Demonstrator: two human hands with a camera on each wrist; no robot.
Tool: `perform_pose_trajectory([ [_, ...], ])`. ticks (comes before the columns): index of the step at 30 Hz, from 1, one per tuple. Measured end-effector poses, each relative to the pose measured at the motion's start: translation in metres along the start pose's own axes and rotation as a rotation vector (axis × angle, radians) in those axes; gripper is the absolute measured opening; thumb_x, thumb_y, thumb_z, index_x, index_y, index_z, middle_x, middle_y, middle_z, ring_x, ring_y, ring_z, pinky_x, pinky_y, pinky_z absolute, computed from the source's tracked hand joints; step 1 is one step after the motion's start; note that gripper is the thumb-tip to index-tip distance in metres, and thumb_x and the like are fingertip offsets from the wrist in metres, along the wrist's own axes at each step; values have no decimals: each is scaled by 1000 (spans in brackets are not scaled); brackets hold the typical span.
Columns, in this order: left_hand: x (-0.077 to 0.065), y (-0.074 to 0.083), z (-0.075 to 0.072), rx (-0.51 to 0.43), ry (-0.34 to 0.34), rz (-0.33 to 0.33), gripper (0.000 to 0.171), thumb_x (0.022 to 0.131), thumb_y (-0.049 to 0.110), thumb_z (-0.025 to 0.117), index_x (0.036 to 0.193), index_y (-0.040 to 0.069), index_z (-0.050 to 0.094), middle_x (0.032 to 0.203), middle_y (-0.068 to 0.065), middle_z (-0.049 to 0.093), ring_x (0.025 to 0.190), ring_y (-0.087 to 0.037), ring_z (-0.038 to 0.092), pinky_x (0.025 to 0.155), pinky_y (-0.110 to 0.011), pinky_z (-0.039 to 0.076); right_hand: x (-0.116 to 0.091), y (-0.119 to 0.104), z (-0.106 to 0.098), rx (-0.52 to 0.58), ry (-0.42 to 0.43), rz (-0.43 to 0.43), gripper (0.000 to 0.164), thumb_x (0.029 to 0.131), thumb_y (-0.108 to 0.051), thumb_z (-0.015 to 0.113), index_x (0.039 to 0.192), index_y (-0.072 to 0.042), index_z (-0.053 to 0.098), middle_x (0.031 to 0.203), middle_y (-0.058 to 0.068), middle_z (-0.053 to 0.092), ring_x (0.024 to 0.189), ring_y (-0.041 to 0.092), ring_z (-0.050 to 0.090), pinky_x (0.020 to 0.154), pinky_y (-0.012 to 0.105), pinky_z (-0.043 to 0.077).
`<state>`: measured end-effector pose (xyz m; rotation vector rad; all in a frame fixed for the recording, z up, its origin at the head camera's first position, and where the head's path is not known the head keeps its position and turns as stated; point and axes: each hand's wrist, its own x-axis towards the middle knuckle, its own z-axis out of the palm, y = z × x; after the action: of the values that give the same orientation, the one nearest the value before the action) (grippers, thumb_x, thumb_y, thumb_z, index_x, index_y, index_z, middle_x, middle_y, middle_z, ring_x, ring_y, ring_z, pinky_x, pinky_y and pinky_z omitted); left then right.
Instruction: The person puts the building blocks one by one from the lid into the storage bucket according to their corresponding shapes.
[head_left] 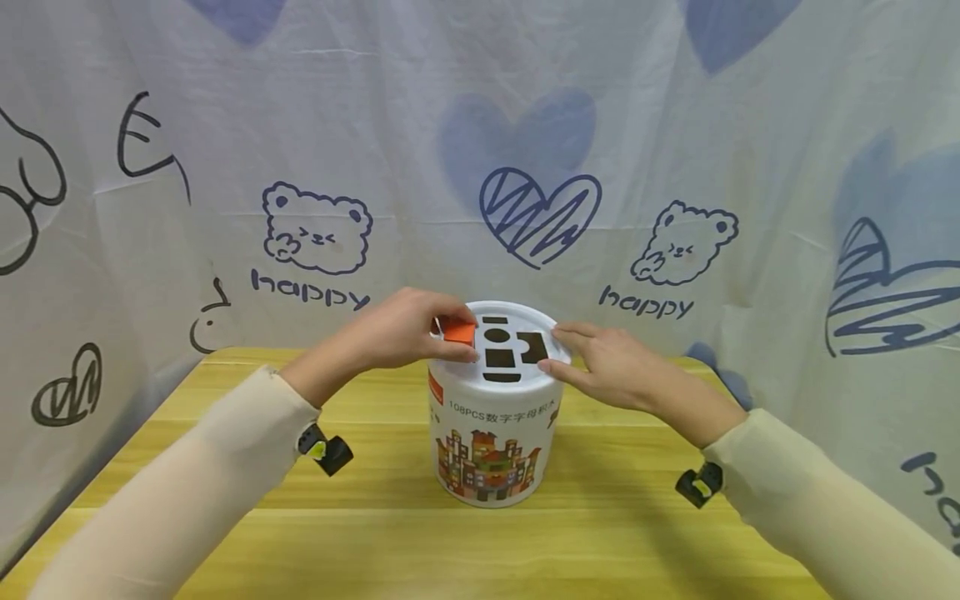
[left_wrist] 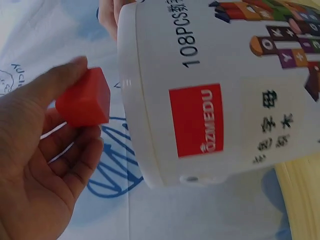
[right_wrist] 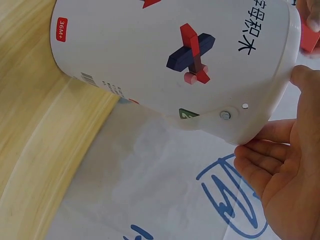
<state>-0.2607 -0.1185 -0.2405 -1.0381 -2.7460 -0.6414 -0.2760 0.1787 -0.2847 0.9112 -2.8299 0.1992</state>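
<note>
A white cylindrical bucket [head_left: 491, 417] printed with colourful block buildings stands upright on the table, its white lid [head_left: 534, 317] facing up with several dark cut-out holes. My left hand [head_left: 405, 329] pinches a red block [left_wrist: 86, 100] between thumb and fingers. In the head view the block overlaps the left side of the lid; the left wrist view shows a gap between it and the lid's edge. At the opposite side, my right hand [head_left: 615, 367] touches the lid's rim, with thumb and fingers spread apart and fairly straight.
The light wooden table [head_left: 360, 517] extends around the bucket. Behind it hangs a white cloth [head_left: 420, 217] printed with hearts, bears and the word happy. A small black camera mount [head_left: 325, 448] sits at the left wrist, another mount [head_left: 700, 485] at the right.
</note>
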Motion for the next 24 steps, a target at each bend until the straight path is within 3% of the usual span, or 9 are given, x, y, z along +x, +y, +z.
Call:
perform_pose_trajectory([
  [8,25,10,10,49,-28,-80,41,83,40,78,112,12,71,89,3,65,82,-17,55,71,-30,48,-1,2,0,9,-15,9,85,94,-71,35,147,-6,44,149,16,42,128,41,47,107,57,37],
  [15,44,19,17,101,-109,-156,37,83,42,77,106,13,70,91,2,65,84,-17,57,75,-29,50,-1,2,0,17,-21,16,87,93,-74,33,148,-7,43,150,16,41,128,42,47,107,57,37],
  [24,58,29,24,183,-174,-177,31,83,42,77,91,15,67,84,2,63,76,-16,56,65,-27,47,-1,3,1,17,-19,11,84,94,-71,35,147,-7,44,150,15,42,129,41,47,107,55,38],
])
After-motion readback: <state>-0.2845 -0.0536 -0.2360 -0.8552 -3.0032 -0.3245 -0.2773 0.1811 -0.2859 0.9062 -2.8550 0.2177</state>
